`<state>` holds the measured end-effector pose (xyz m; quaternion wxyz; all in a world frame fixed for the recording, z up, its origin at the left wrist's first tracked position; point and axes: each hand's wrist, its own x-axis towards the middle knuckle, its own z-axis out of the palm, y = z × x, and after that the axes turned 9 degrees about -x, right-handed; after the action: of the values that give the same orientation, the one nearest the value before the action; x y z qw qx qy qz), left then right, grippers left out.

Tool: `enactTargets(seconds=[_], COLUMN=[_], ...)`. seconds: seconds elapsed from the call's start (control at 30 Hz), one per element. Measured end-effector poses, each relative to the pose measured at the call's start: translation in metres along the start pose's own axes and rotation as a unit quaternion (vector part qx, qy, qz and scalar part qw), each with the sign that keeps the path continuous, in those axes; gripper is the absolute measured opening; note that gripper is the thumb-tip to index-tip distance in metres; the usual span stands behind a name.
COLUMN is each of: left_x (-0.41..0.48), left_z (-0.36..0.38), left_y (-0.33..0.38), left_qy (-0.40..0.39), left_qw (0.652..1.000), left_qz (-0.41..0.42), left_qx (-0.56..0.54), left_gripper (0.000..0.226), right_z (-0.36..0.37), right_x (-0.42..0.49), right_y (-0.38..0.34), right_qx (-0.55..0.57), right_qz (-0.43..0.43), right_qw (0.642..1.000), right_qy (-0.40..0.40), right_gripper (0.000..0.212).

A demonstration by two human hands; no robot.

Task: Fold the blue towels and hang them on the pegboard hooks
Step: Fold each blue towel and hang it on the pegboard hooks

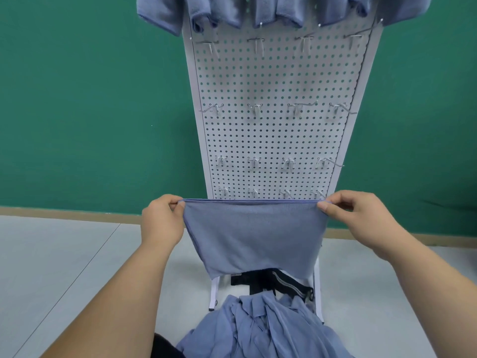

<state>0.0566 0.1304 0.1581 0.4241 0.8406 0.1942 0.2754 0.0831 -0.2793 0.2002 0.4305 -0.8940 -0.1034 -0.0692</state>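
Blue cloth, doubled over: the towel hangs stretched in front of the pegboard's bottom edge. The left hand and right hand each pinch a top corner, likely to keep the fold square. More towels lie heaped below; folded ones hang at the top edge.

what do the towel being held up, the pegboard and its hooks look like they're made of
The towel looks like soft microfibre or woven cloth, matte blue: it drapes limply and shows a fine nap, though the exact fibre is unclear. The pegboard is probably painted sheet metal, smooth white with regular punched holes; plastic is possible. The hooks look like bare metal wire, thin, silvery and glinting.
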Motion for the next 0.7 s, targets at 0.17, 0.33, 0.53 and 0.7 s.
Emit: enactTargets(seconds=[0.17, 0.33, 0.53, 0.7], left_x=[-0.005, -0.006, -0.014, -0.028], left_z=[0.006, 0.011, 0.015, 0.023], left_y=[0.012, 0.031, 0.04, 0.041], left_qy=[-0.019, -0.021, 0.026, 0.004], left_qw=[0.982, 0.884, 0.856, 0.903], left_qz=[-0.062, -0.206, -0.252, -0.222], left_qx=[-0.178, -0.418, -0.451, -0.367], left_gripper=[0.014, 0.014, 0.009, 0.009], right_z=[0.007, 0.014, 0.019, 0.04], right_x=[0.002, 0.007, 0.008, 0.003], right_y=[0.005, 0.003, -0.004, -0.01], right_qx=[-0.063, 0.145, 0.264, 0.264], right_qz=[0.028, 0.068, 0.159, 0.195], right_qw=[0.995, 0.981, 0.938, 0.934], right_qy=[0.071, 0.111, 0.156, 0.144], right_gripper=[0.014, 0.018, 0.02, 0.017])
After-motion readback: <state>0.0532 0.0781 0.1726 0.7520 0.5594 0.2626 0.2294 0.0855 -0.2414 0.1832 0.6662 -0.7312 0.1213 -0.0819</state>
